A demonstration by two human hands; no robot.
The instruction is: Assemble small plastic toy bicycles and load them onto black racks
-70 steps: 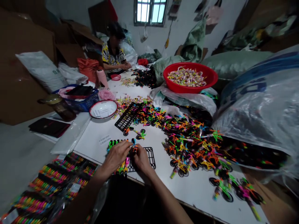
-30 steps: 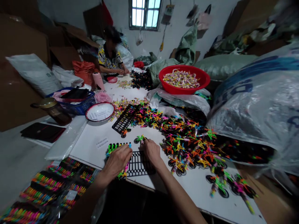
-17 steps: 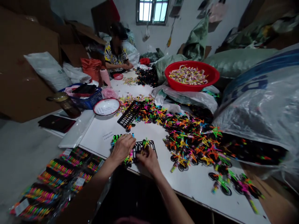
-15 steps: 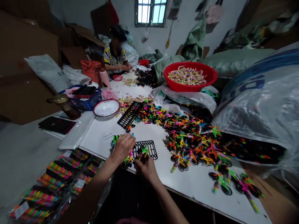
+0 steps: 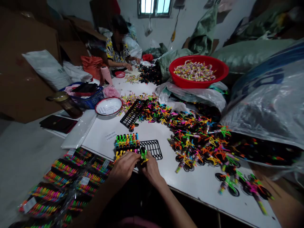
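On my feed the right hand pinches a green toy bicycle narrowly between its fingers, just beside a black plastic rack at 12 o'clock. The left hand covers yellow-tipped pieces, its grip impossible to tell, with a packed row of toy bicycles at 11 o'clock and a loose heap at 2 o'clock.

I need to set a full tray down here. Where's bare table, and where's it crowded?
The white table is bare between the toy bicycle heap and its front edge, and between the clear plastic sheet and the black rack. It's crowded around the left hand and right hand.
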